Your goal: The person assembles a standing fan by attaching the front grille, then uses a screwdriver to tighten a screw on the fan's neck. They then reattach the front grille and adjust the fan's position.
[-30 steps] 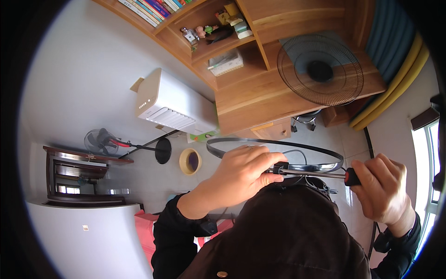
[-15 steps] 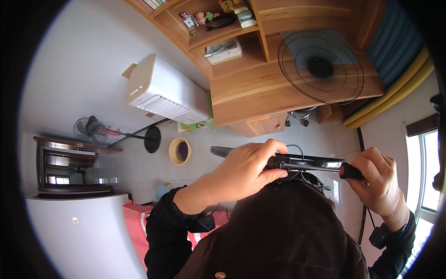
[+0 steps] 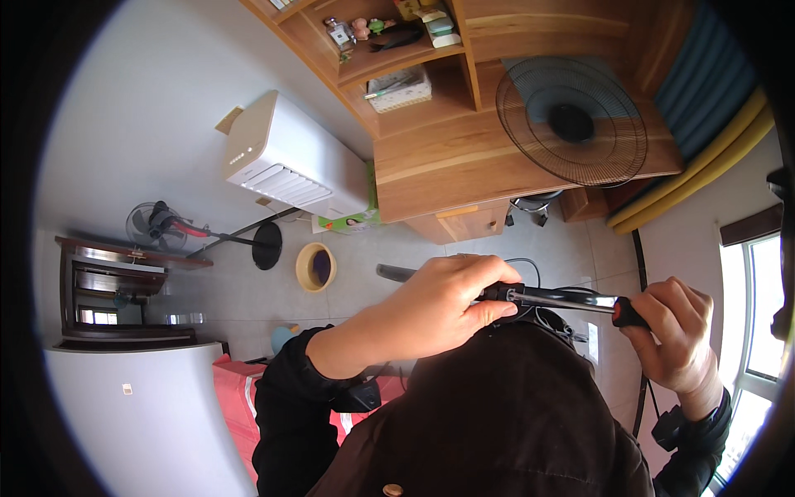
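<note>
My left hand is closed around a black part, thumb beneath and fingers over the top. A dark flat blade-like end sticks out to the left past the hand. In my right hand is a screwdriver with a black and red handle. Its metal shaft runs left, nearly level, to the black part; the tip is hidden there. A dark, shiny curved piece lies just behind the shaft. Grey cable loops show below, partly covered by my dark clothing.
A round wire fan grille rests on the wooden desk ahead. A white air cooler, a standing fan and a cream bin stand to the left. Curtains and a window are at the right.
My right hand and the screwdriver handle have shifted slightly right and down, and more shaft shows. The left hand keeps its hold, with its wrist barely moved.
</note>
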Demonstrator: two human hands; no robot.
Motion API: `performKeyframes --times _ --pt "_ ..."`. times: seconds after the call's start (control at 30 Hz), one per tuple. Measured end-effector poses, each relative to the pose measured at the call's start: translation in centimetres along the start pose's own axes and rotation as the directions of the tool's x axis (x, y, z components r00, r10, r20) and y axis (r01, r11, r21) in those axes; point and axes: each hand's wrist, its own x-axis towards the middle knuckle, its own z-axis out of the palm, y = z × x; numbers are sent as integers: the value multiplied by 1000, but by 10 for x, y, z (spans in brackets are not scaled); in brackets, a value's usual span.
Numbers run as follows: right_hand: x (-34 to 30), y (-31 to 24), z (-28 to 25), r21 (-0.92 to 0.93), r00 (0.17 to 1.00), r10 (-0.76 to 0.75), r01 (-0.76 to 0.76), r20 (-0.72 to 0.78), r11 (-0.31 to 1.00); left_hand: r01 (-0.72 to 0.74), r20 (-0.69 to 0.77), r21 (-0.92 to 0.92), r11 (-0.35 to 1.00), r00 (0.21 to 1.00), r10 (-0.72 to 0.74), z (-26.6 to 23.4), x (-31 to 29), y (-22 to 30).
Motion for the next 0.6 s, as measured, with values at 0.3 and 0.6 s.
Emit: performKeyframes --times 0.3,0.6 --pt "7 5 -4 407 886 208 -386 415 828 -37 31 20 999 999 36 15 -6 -14" --pt "-1 1 2 123 966 89 -122 244 985 -52 35 67 996 998 50 14 -10 -16"
